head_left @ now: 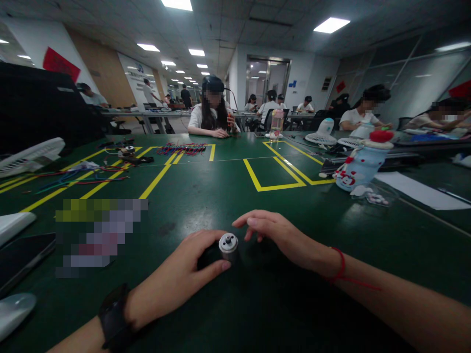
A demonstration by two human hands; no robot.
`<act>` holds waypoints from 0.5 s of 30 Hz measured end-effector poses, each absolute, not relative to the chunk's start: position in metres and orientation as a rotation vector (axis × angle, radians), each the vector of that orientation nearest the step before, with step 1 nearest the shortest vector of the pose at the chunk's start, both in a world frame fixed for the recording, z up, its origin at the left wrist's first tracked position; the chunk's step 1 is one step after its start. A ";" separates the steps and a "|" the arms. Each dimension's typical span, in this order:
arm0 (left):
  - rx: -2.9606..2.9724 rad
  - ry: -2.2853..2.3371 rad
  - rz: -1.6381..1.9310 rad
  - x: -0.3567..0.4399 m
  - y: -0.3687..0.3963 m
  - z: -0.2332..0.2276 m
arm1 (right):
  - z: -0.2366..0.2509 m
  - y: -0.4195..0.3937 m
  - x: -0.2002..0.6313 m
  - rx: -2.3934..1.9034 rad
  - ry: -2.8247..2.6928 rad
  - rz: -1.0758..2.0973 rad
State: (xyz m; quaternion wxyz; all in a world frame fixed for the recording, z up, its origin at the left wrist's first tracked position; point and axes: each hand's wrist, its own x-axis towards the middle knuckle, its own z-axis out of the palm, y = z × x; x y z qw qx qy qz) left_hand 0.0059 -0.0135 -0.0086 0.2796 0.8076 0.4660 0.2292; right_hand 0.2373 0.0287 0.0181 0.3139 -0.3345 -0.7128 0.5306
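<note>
The big green table [221,196] has yellow lines, and the hands work near its front edge. The left hand [180,279] curls around a small silver motor [228,246], pinching it with thumb and fingers so it stands upright. The right hand [283,238] rests just beside it, fingers loosely spread, holding nothing. The motor is round, so if the pinch gets loose I think it could tip over and roll away.

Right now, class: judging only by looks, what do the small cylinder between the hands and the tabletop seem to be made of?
The small cylinder, held by the left hand with the right hand beside it, looks like bare metal: silvery grey, dull sheen, a dark hub on top. The tabletop looks like a dark green, slightly glossy mat or coating, since it reflects the ceiling lights; which one is unclear.
</note>
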 end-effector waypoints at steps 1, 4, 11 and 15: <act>2.170 1.257 0.614 0.005 -0.014 -0.009 | 0.016 0.031 0.242 -0.906 -1.838 1.396; 2.181 1.277 0.615 0.004 -0.014 -0.010 | 0.006 0.040 0.255 -0.974 -1.669 1.382; 2.192 1.280 0.602 0.001 -0.013 -0.010 | -0.014 0.047 0.263 -1.078 -1.384 1.345; 2.196 1.295 0.589 0.001 -0.013 -0.010 | -0.011 0.045 0.261 -1.097 -1.380 1.340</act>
